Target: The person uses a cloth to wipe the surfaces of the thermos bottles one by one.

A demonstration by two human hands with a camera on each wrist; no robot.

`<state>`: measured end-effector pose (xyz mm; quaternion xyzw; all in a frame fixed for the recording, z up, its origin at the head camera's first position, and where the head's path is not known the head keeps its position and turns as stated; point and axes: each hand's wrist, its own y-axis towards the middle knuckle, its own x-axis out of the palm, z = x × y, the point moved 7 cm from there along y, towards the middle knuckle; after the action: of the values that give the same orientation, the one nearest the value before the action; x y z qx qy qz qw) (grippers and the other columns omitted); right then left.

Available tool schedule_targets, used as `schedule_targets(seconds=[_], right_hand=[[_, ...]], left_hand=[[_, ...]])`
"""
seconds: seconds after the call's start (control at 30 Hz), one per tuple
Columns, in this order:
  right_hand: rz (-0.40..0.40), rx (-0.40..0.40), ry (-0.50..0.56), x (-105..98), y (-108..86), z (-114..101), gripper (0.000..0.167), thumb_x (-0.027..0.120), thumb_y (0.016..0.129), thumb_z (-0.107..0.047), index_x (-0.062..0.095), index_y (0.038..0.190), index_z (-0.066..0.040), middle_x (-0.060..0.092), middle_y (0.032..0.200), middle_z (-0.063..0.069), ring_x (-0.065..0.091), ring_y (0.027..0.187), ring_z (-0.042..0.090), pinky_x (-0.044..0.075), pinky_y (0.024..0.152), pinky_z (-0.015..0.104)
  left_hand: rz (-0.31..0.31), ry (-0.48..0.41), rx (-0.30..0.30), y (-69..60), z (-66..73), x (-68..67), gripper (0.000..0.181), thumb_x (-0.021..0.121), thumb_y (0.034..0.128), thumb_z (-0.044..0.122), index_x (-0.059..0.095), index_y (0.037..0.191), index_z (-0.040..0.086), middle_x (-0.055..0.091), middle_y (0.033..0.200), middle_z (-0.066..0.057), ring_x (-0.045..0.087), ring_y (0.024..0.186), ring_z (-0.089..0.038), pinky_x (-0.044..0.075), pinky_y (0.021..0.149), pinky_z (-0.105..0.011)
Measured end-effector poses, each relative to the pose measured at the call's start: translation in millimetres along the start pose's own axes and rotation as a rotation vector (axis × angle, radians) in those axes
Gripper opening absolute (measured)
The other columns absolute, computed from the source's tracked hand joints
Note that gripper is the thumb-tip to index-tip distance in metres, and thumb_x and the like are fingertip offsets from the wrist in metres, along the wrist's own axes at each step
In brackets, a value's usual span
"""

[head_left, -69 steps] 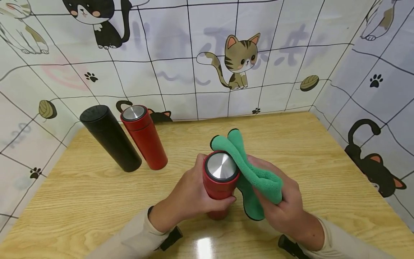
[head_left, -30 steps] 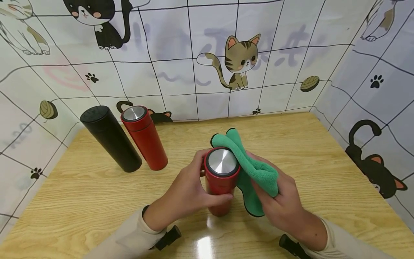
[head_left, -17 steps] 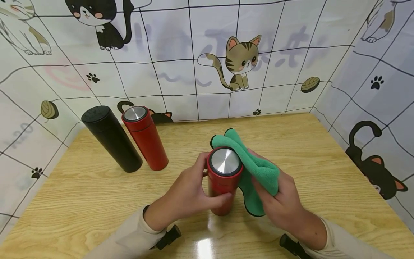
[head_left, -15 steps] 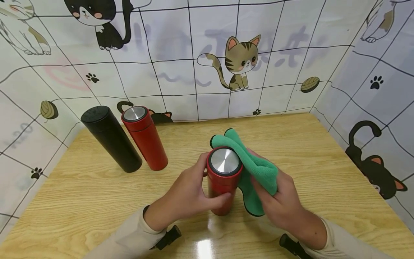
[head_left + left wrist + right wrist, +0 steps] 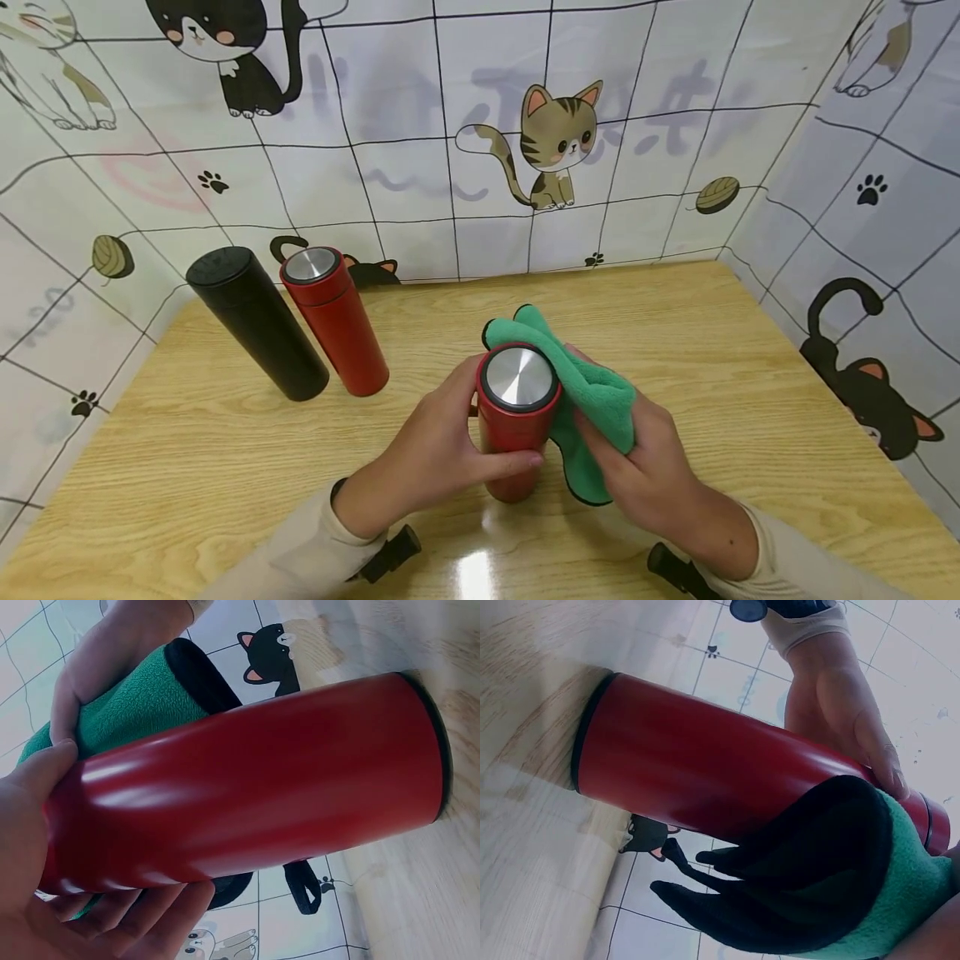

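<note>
My left hand (image 5: 442, 446) grips a red thermos flask (image 5: 513, 425) with a brushed steel disc on its lid, thumb across the front and fingers round the far side. In the left wrist view the flask's smooth red body (image 5: 247, 780) stretches to a black-edged base near the tabletop. My right hand (image 5: 656, 467) holds a folded green cloth (image 5: 600, 396) with black trim against the flask's upper right side. From the right wrist, the cloth's dark underside (image 5: 802, 877) and a small loop show beside the flask. The right fingertips are hidden by cloth.
A black flask (image 5: 258, 325) and another red flask (image 5: 335, 321) stand side by side at the back left of the wooden table (image 5: 187, 483). Behind and at the sides, a white sheet (image 5: 405, 92) printed with cats and grid lines encloses the tabletop.
Over the last half second the right hand and cloth have shifted slightly left around the flask. Since the oldest frame, the left hand's hold has loosened a little. The two back flasks have not moved.
</note>
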<state>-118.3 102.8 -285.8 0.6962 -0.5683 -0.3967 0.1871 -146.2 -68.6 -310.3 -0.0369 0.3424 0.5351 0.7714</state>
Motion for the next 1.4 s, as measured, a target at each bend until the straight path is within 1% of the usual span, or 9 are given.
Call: schedule_targets(seconds=[0.2,0.37,0.5,0.67,0.77,0.87,1.1,1.27,1.4], right_hand=[[-0.008,0.037,-0.01,-0.4,-1.7,2.9,0.065,0.054,0.086,0.024,0.045,0.147,0.002,0.05,0.151,0.011,0.048,0.14,0.017,0.043,0.111,0.025],[-0.01,0.025,0.002,1.2,-0.8,2.2,0.063,0.053,0.087,0.023,0.045,0.147,0.003,0.05,0.151,0.014,0.047,0.141,0.019,0.041,0.113,0.025],[-0.031,0.047,0.015,4.8,-1.9,2.2,0.063,0.053,0.089,0.021,0.043,0.148,0.001,0.047,0.153,0.016,0.044,0.143,0.019,0.039,0.114,0.025],[-0.087,0.117,0.034,9.8,-6.6,5.3,0.067,0.052,0.089,0.021,0.038,0.152,-0.001,0.04,0.157,0.016,0.038,0.147,0.018,0.035,0.116,0.022],[-0.092,0.113,0.074,9.2,-7.2,6.4,0.064,0.05,0.09,0.022,0.039,0.15,0.003,0.04,0.157,0.017,0.037,0.147,0.019,0.035,0.117,0.022],[-0.07,0.089,0.124,6.5,-7.2,6.4,0.059,0.047,0.091,0.022,0.041,0.148,0.006,0.043,0.156,0.014,0.039,0.147,0.018,0.036,0.116,0.023],[-0.031,0.005,0.212,3.2,-4.7,2.3,0.05,0.044,0.094,0.019,0.043,0.143,0.012,0.045,0.154,0.016,0.041,0.146,0.022,0.039,0.115,0.026],[-0.061,-0.079,0.267,6.9,-0.6,-1.8,0.045,0.044,0.099,0.012,0.038,0.143,0.019,0.039,0.154,0.026,0.037,0.147,0.032,0.036,0.118,0.032],[-0.068,-0.126,0.204,8.4,-1.4,-2.3,0.045,0.049,0.101,0.003,0.039,0.141,0.019,0.04,0.154,0.026,0.036,0.148,0.03,0.033,0.12,0.031]], left_hand=[[0.016,0.01,0.002,-0.1,0.1,-1.5,0.092,0.092,0.0705,0.031,0.033,0.14,0.016,0.062,0.127,0.007,0.061,0.115,-0.006,0.058,0.087,-0.027],[-0.025,-0.008,0.007,-2.2,-0.1,-0.2,0.083,0.086,0.076,0.03,0.034,0.139,0.017,0.061,0.126,0.012,0.06,0.117,-0.003,0.055,0.097,-0.029],[-0.048,-0.05,0.017,-3.9,0.3,3.5,0.089,0.085,0.0773,0.028,0.028,0.145,0.02,0.059,0.13,0.013,0.057,0.122,-0.003,0.051,0.104,-0.034],[0.0,-0.091,-0.008,-4.3,-0.8,6.7,0.099,0.092,0.0708,0.032,0.028,0.146,0.022,0.056,0.135,0.013,0.056,0.124,-0.004,0.052,0.104,-0.035],[0.039,-0.081,0.003,-4.4,1.2,5.2,0.095,0.092,0.0705,0.031,0.033,0.144,0.022,0.058,0.133,0.013,0.058,0.122,-0.005,0.054,0.101,-0.033],[0.069,0.009,0.038,-4.3,6.2,0.9,0.089,0.092,0.0708,0.031,0.039,0.142,0.022,0.059,0.13,0.013,0.06,0.118,-0.005,0.055,0.097,-0.031],[0.102,0.388,0.053,-5.8,13.8,-7.5,0.078,0.09,0.0655,0.034,0.051,0.132,0.028,0.057,0.102,0.006,0.055,0.091,-0.007,0.054,0.073,-0.023],[0.118,0.458,0.044,-7.0,14.9,-8.8,0.078,0.091,0.0626,0.027,0.051,0.129,0.026,0.056,0.103,0.003,0.054,0.093,-0.011,0.054,0.073,-0.025],[0.142,0.487,0.093,-7.8,17.2,-7.8,0.078,0.089,0.0622,0.02,0.049,0.129,0.016,0.058,0.112,-0.001,0.062,0.093,-0.016,0.057,0.077,-0.032]])
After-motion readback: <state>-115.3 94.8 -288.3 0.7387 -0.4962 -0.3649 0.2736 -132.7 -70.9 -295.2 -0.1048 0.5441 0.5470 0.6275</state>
